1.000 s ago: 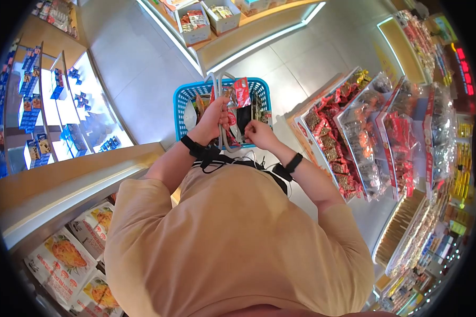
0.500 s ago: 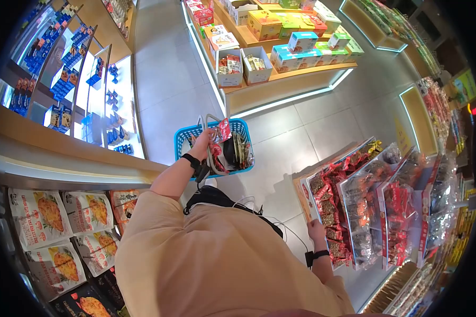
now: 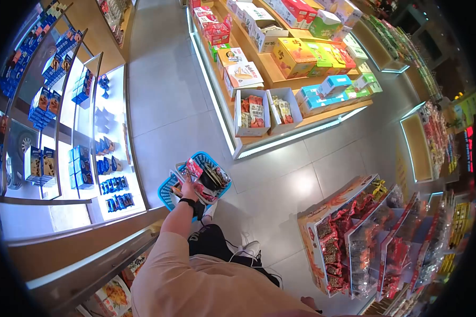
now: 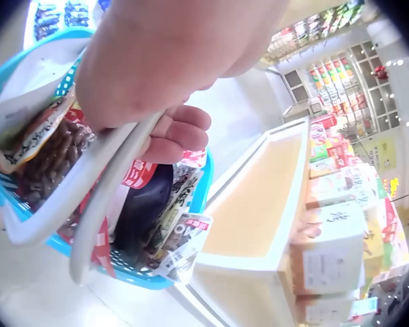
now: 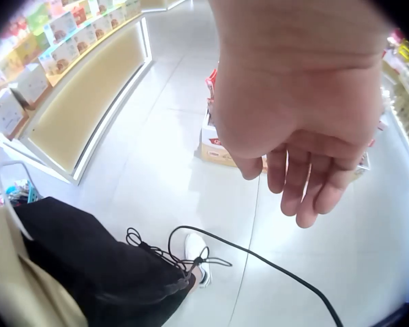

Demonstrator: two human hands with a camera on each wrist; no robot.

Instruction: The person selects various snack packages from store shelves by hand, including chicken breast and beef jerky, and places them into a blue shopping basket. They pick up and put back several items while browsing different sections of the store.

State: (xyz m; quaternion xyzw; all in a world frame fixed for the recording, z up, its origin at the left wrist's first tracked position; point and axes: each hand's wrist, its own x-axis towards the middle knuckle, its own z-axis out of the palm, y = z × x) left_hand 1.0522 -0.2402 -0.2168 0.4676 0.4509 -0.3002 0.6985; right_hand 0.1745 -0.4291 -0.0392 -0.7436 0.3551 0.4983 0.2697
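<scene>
My left hand (image 3: pixel 188 189) grips the pale twin handles (image 4: pixel 99 197) of a blue shopping basket (image 3: pixel 166 198), with its fingers curled round them in the left wrist view. Inside the basket lie several packaged goods: a red packet (image 3: pixel 194 168), a dark packet (image 4: pixel 144 204) and a clear-windowed bag of brown pieces (image 4: pixel 54 163). My right hand (image 5: pixel 300 129) hangs at my side with loosely bent fingers and nothing in it. In the head view only a small part of it shows at the bottom edge.
Ahead stands a low display table (image 3: pixel 272 140) with boxed goods and two open white cartons. Blue packets (image 3: pixel 80 164) fill the lit shelves on the left. A rack of red bagged snacks (image 3: pixel 336 248) stands at right. A black cable (image 5: pixel 279 269) hangs near my leg.
My right hand has gone from the basket, past the snack rack, down to my side. My left hand keeps hold of the handles. The view has moved, with the display table now closer.
</scene>
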